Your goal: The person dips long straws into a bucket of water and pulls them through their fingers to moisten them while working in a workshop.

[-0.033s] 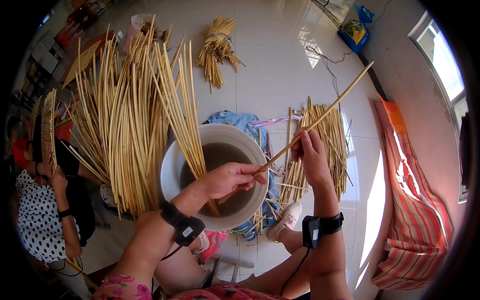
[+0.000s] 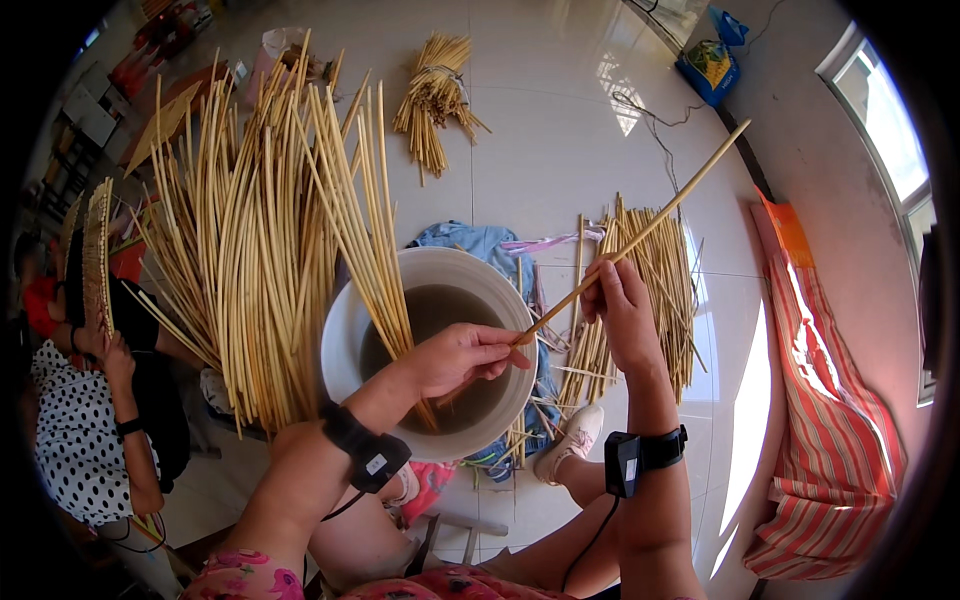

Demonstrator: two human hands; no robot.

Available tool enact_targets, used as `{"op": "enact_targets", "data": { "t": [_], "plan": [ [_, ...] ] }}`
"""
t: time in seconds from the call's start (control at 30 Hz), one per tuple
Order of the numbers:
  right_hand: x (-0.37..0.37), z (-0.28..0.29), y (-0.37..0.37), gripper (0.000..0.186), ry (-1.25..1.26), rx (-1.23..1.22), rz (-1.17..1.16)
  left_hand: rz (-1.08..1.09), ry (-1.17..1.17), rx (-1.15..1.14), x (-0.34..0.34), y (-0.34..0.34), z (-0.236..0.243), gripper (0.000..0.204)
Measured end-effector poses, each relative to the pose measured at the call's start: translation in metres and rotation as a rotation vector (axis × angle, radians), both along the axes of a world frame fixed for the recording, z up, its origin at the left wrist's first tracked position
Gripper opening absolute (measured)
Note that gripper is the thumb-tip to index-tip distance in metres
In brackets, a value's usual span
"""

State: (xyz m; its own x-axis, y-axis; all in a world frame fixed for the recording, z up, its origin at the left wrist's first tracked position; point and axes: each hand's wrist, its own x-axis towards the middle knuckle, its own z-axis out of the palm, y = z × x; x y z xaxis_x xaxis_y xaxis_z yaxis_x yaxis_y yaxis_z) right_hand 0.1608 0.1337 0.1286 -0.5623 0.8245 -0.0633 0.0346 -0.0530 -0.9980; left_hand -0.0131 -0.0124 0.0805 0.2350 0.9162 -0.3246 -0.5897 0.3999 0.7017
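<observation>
A long, thin straw-coloured cane [image 2: 680, 197] slants from above the bucket up to the far right. My left hand [image 2: 468, 360] is closed around its lower part, over the white bucket [image 2: 343, 335] of murky water [image 2: 440, 305]. Farther up the same cane, my right hand [image 2: 622, 300] pinches it between thumb and fingers. The cane's lower end is partly hidden by my left hand. Several other canes [image 2: 365, 235] stand leaning in the bucket, their ends in the water.
A large sheaf of canes [image 2: 255, 250] leans left of the bucket. Cut canes [image 2: 650, 300] lie on the floor at right, with a tied bundle [image 2: 435, 95] farther off. A co-worker [image 2: 95, 430] sits at far left, holding a woven strip. Striped cloth [image 2: 825, 430] hangs by the right wall.
The cane has shifted very slightly up and to the right. Both hands keep their hold on it.
</observation>
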Motion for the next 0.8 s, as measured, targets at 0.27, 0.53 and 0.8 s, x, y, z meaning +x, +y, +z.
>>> {"op": "enact_targets", "data": {
  "t": [0.27,0.53,0.8],
  "plan": [
    [-0.012,-0.006,-0.020,0.022,-0.098,0.067,0.088,0.130,0.411,-0.267,0.007,0.004,-0.013,0.030],
    [0.002,-0.002,0.002,0.023,0.011,-0.045,-0.097,0.010,-0.004,0.084,-0.002,0.002,-0.005,0.034],
    [-0.010,-0.003,-0.019,0.019,0.017,0.129,0.091,0.137,0.226,-0.044,-0.003,0.004,-0.028,0.019]
  ]
}}
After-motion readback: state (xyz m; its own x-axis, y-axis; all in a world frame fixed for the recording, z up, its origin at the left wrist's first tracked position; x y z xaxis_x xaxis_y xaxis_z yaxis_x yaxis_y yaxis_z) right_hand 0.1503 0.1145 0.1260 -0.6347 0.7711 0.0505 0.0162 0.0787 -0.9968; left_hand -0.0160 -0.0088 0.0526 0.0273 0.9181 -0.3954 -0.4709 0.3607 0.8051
